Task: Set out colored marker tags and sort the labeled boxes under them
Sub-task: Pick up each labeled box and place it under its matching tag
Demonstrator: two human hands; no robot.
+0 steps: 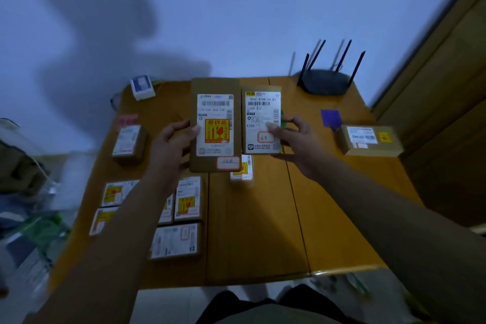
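Several labelled boxes (175,241) lie toward the desk's (257,231) near-left corner. Above its middle the left hand (172,143) grips a tall box (215,123), thumb on its label, and the right hand (294,139) grips a shorter box (261,119) just beside it. A pink tag (128,119) lies just beyond a small box (128,143) by the left edge, and a purple tag (330,118) is just beside a flat box (369,141) by the right edge. A router (324,81) sits at the far-right corner.

Left hand (172,139) grips brown box (215,123), right hand (295,138) grips smaller box (261,119), side by side above table (263,231)
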